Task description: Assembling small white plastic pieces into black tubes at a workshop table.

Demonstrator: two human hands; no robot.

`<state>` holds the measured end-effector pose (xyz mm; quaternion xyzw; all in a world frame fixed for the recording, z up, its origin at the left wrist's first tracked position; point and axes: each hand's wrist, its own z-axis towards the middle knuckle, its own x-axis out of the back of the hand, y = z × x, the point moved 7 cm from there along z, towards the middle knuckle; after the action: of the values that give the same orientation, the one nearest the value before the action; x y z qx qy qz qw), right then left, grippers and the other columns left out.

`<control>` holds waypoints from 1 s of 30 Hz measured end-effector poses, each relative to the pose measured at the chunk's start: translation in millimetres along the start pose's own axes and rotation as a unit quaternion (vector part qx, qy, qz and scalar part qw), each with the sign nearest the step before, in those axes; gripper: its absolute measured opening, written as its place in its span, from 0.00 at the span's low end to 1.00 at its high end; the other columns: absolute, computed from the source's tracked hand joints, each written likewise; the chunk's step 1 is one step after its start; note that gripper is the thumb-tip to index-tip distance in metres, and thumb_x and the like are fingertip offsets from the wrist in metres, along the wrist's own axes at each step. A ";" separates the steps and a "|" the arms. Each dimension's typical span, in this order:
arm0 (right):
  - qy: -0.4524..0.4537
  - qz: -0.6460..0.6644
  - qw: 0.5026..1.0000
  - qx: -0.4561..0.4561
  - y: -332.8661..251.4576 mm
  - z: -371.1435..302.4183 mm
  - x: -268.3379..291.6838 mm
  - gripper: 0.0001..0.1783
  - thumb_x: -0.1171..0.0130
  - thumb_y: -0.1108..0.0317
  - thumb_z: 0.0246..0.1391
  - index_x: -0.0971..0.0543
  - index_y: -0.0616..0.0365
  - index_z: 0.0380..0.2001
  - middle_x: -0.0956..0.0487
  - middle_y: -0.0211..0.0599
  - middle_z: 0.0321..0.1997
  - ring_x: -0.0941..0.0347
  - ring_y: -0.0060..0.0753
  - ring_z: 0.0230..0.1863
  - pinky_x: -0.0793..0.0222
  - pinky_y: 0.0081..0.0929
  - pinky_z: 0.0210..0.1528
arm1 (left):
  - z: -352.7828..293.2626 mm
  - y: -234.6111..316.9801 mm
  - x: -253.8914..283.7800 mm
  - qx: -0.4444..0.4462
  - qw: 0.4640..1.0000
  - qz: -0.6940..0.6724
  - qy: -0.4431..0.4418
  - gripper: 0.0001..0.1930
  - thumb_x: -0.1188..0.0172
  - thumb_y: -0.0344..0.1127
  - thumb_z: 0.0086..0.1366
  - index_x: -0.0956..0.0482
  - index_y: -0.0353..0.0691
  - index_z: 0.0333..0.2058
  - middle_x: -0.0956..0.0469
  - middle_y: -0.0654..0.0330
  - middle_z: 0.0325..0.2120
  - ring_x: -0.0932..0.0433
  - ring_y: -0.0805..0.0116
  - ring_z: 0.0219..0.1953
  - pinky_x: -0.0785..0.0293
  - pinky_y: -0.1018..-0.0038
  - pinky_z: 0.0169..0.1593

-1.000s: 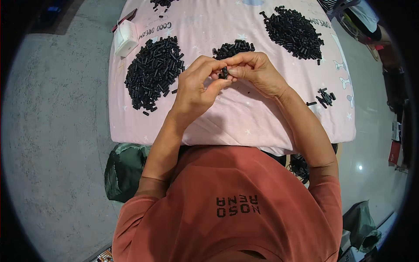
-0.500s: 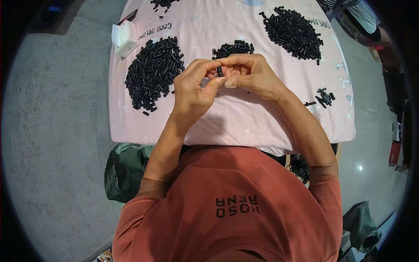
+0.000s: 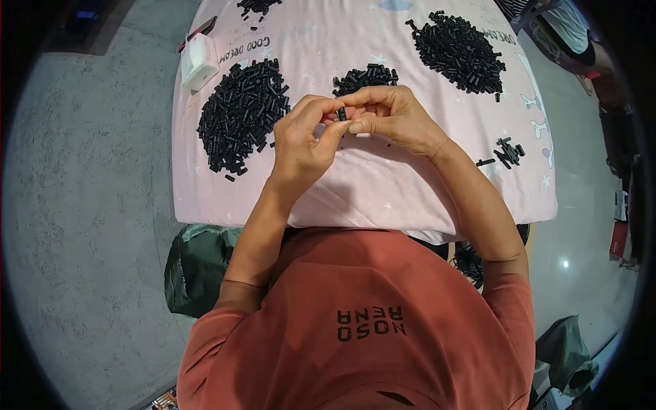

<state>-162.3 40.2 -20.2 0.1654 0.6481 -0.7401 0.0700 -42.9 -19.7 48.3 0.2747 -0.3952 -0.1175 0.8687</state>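
Between my two hands, above the middle of the table, is a small black cylindrical piece (image 3: 342, 114). My left hand (image 3: 305, 137) pinches it between thumb and forefinger. The fingertips of my right hand (image 3: 393, 119) are closed against its other side, thumb and forefinger meeting near my left fingertips. Just beyond the hands lies a small heap of similar black pieces (image 3: 365, 76), partly hidden by my fingers. To the left of my left hand is a large heap of black pieces (image 3: 242, 113).
Pink printed cloth (image 3: 383, 198) covers the table. Another large black heap (image 3: 459, 51) lies far right, with several loose pieces (image 3: 509, 153) nearer. A tissue pack (image 3: 200, 61) sits at the left edge. A dark green sack (image 3: 198, 270) stands by the table; a person (image 3: 570, 31) is at upper right.
My hands stay almost in place, both still on the black piece, with only a slight shift of the fingers. The top tissue of the pack looks differently placed.
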 end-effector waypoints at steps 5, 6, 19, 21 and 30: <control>0.108 -0.009 0.993 0.050 -2.5 0.8 28.1 0.15 0.41 0.70 0.60 0.21 0.62 0.49 0.19 0.29 0.39 0.26 0.16 0.36 0.29 0.14 0.42 | 1.5 -45.1 21.7 0.110 0.991 0.062 0.050 0.11 0.32 0.24 0.53 0.19 0.32 0.36 0.23 0.58 0.27 0.25 0.71 0.25 0.26 0.76 0.32; 0.136 -0.030 0.988 0.064 -4.9 2.6 41.5 0.14 0.42 0.69 0.62 0.21 0.62 0.49 0.19 0.30 0.38 0.27 0.16 0.35 0.30 0.14 0.41 | 1.2 -59.6 28.3 0.139 0.985 0.081 0.059 0.11 0.32 0.24 0.52 0.19 0.32 0.36 0.23 0.59 0.26 0.26 0.73 0.24 0.27 0.77 0.31; 0.269 0.054 0.959 0.069 2.3 -0.6 75.5 0.09 0.46 0.69 0.64 0.20 0.63 0.41 0.19 0.32 0.31 0.28 0.15 0.28 0.33 0.13 0.31 | -4.6 -85.2 23.3 0.148 0.983 0.106 0.029 0.06 0.39 0.23 0.56 0.19 0.35 0.34 0.23 0.55 0.28 0.23 0.62 0.30 0.26 0.70 0.37; 0.275 0.058 0.957 0.066 1.1 -1.0 75.8 0.09 0.45 0.70 0.64 0.20 0.63 0.41 0.19 0.32 0.31 0.28 0.15 0.28 0.33 0.13 0.31 | -6.6 -69.2 -0.1 0.138 0.989 0.045 -0.039 0.05 0.41 0.23 0.58 0.19 0.34 0.34 0.21 0.55 0.29 0.22 0.64 0.32 0.26 0.73 0.39; 0.278 0.049 0.957 0.063 0.7 -1.0 76.5 0.09 0.44 0.70 0.63 0.19 0.63 0.41 0.19 0.32 0.31 0.28 0.16 0.28 0.32 0.13 0.32 | -10.9 -50.4 -35.0 0.115 0.979 0.032 -0.167 0.08 0.42 0.23 0.56 0.20 0.34 0.36 0.23 0.52 0.32 0.24 0.54 0.39 0.28 0.65 0.45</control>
<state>-233.5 49.5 -46.7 0.4004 0.5849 -0.6999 -0.0877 -57.2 -42.2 -8.0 0.3363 -0.5542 -0.0875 0.7564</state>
